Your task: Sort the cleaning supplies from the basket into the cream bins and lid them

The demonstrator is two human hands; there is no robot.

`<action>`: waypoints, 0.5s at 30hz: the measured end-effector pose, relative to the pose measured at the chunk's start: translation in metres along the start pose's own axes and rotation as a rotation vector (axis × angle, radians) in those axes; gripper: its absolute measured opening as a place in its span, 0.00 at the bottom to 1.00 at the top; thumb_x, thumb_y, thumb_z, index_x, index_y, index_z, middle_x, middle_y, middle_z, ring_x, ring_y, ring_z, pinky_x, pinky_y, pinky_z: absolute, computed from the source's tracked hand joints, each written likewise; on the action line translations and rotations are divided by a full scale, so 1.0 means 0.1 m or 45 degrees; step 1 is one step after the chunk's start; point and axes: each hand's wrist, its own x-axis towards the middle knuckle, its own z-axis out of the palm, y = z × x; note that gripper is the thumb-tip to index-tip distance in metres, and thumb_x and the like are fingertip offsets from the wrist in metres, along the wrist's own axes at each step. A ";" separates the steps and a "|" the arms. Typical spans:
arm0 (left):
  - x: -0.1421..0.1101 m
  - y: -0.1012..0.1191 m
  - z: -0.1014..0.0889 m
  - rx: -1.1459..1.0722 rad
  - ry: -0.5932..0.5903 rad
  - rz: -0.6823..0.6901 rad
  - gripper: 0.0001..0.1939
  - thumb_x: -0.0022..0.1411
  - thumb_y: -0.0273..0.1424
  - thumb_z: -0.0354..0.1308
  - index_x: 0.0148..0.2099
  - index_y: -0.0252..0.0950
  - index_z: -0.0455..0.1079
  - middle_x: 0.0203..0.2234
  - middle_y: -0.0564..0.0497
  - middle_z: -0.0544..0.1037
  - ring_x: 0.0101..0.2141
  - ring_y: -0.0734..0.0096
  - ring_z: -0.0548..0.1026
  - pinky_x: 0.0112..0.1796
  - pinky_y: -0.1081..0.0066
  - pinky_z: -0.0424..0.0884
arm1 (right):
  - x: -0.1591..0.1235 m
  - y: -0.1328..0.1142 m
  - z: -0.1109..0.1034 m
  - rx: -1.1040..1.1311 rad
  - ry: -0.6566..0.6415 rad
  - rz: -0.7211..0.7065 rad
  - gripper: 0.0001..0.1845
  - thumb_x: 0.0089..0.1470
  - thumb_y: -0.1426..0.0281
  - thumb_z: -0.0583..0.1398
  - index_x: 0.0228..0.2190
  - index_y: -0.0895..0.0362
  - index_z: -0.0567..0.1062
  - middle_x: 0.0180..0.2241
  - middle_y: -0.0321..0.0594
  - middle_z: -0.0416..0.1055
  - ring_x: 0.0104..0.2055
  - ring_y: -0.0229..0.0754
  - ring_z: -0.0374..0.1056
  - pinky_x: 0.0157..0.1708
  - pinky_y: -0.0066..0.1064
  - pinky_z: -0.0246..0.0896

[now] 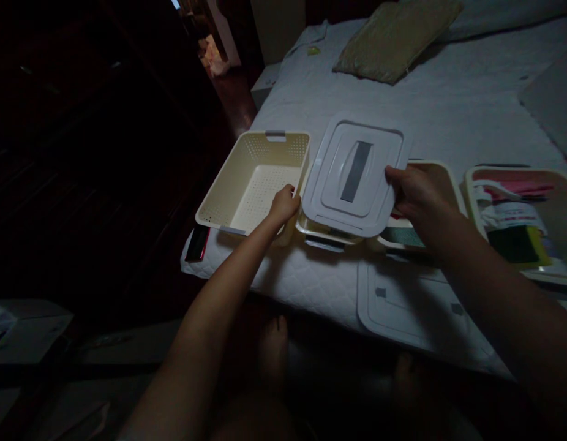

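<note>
My right hand (414,190) pinches the right edge of a pale grey lid (329,174), which has a darker grey strip at its middle. The lid is tilted over a cream bin (306,229) and hides most of it. To the left, my left hand (285,205) is closed at the right rim of an empty cream basket (210,199) with small holes in its walls. Beside the lid, partly behind my right hand, stands another cream bin (455,190) with something greenish inside.
A third bin (469,190) at the right holds pink items, packets and a yellow-green sponge (517,245). Another grey lid (403,303) lies at the bed's (306,288) front edge. A dark red-edged object (197,244) sits by the basket. Farther back is a cushion (398,40).
</note>
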 end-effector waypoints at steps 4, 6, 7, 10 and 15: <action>0.00 0.01 0.00 0.037 0.027 0.053 0.04 0.53 0.26 0.57 0.31 0.38 0.63 0.35 0.42 0.76 0.45 0.52 0.73 0.49 0.57 0.65 | -0.02 0.02 0.07 0.117 0.108 0.080 0.08 0.49 0.73 0.59 0.32 0.53 0.76 0.36 0.36 0.78 0.45 0.46 0.73 0.45 0.40 0.72; 0.01 0.02 -0.02 0.087 0.024 0.060 0.06 0.52 0.26 0.57 0.28 0.39 0.61 0.34 0.42 0.76 0.46 0.50 0.72 0.49 0.55 0.64 | -0.03 0.03 0.10 0.126 0.118 0.084 0.08 0.49 0.74 0.58 0.32 0.54 0.76 0.37 0.36 0.78 0.45 0.45 0.73 0.46 0.39 0.72; 0.01 0.02 -0.03 0.104 0.014 0.048 0.08 0.51 0.25 0.57 0.27 0.39 0.59 0.33 0.42 0.76 0.46 0.49 0.72 0.50 0.54 0.64 | -0.03 0.03 0.11 0.118 0.114 0.080 0.08 0.49 0.74 0.59 0.32 0.54 0.76 0.37 0.36 0.78 0.45 0.45 0.73 0.46 0.39 0.72; 0.02 0.02 -0.05 0.089 -0.027 -0.025 0.12 0.47 0.24 0.59 0.23 0.39 0.57 0.30 0.42 0.75 0.47 0.47 0.71 0.50 0.53 0.63 | -0.04 0.04 0.12 0.086 0.088 0.068 0.08 0.49 0.74 0.58 0.33 0.52 0.75 0.36 0.36 0.78 0.44 0.46 0.73 0.44 0.40 0.72; 0.00 0.05 -0.02 0.037 0.055 -0.023 0.13 0.44 0.21 0.58 0.22 0.39 0.56 0.31 0.42 0.75 0.50 0.46 0.69 0.52 0.52 0.61 | -0.04 0.05 0.10 0.083 0.127 0.083 0.07 0.50 0.74 0.58 0.31 0.53 0.75 0.34 0.35 0.79 0.43 0.45 0.74 0.43 0.39 0.73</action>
